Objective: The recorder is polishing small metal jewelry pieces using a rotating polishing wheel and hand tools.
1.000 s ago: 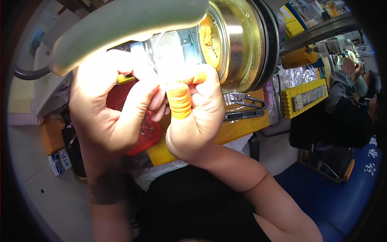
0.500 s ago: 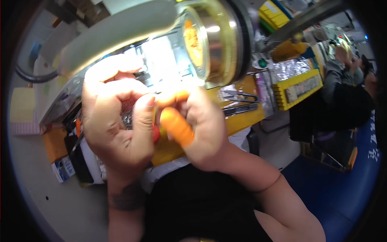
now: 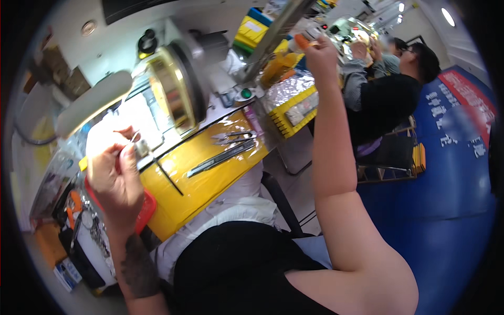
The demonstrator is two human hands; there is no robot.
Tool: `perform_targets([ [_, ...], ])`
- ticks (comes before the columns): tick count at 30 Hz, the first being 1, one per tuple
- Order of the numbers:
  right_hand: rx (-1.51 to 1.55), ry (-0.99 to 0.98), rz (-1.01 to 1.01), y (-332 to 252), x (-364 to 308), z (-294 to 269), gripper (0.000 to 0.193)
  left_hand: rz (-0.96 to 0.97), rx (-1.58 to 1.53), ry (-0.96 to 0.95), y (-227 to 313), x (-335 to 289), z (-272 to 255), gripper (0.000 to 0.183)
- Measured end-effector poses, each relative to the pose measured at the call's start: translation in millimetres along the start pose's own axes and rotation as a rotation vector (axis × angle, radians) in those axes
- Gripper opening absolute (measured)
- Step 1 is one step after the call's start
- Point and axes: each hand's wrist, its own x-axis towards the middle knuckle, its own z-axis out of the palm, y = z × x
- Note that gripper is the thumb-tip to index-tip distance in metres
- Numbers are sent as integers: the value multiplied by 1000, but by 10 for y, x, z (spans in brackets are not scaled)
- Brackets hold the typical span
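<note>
My left hand (image 3: pixel 115 170) is raised over the left of the yellow work mat (image 3: pixel 184 205), thumb and fingers pinched. At the fingertips are a pale thin strand (image 3: pixel 136 137) and a small greyish piece, too blurred to name. My right arm stretches far forward to the right. My right hand (image 3: pixel 321 55) is closed at its end, with orange on a finger; what it grips, if anything, I cannot make out. Beneath the left hand shows a red tray (image 3: pixel 147 210). Thread snips (image 3: pixel 233 137), a dark slim tool (image 3: pixel 220 159) and a thin black stick (image 3: pixel 168 177) lie on the mat.
A magnifier (image 3: pixel 176 86) and a long lamp (image 3: pixel 94 105) hang over the bright rear of the bench. Beyond the mat's right end stands a yellow bin (image 3: pixel 294 115). A metal post (image 3: pixel 278 39) slants behind it. Another person (image 3: pixel 388 102) sits at the far right.
My hands were together under the lamp and have parted. The right has gone far forward and right; the left stays near the lamp. The view has swung right, showing more of the mat.
</note>
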Motion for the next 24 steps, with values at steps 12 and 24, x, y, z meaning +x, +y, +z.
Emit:
perform_targets([
  [12, 1203, -505, -368, -1313, -1418, 13, 50, 233, 141, -67, -10, 122, -58, 14],
  [24, 1072, -171, -591, -1683, -1429, 704, 35, 211, 136, -91, -51, 75, -51, 16],
])
